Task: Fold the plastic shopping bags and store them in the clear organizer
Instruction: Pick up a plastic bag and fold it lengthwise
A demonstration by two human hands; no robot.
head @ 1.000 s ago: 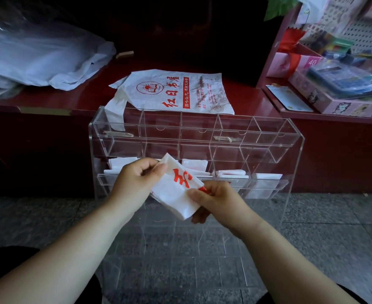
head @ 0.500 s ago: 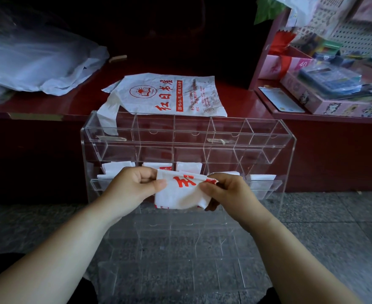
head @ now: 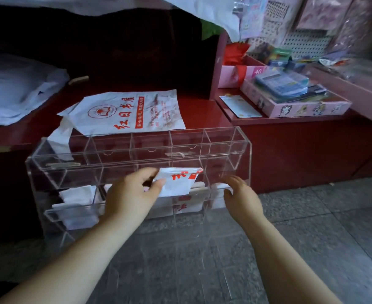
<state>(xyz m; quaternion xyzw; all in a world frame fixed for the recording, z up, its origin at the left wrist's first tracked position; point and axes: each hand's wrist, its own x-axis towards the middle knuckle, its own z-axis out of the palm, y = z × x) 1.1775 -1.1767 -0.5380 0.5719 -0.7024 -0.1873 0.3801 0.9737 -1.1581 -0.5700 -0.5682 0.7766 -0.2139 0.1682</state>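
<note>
two hands. left hand [head: 132, 194] pinches one folded bag [head: 176, 182] at a middle compartment of the clear organizer [head: 224, 148]. right hand [head: 241, 194] released, fingers loose, just beside the organizer front. one unfolded bag [head: 132, 113] flat on red counter [head: 202, 110]. stored bags [head: 77, 196] in lower row partly hidden by the hands, count unclear.

Red counter [head: 202, 110], pink box [head: 301, 109] (cartoon-printed); floor [head: 312, 227]

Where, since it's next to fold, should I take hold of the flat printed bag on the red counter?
Probably its handle strap, pinched from above on the left. The printed bag lies flat against the counter, offering no raised edge, while the strap droops over the front edge by the clear organizer, which blocks a frontal reach.
</note>
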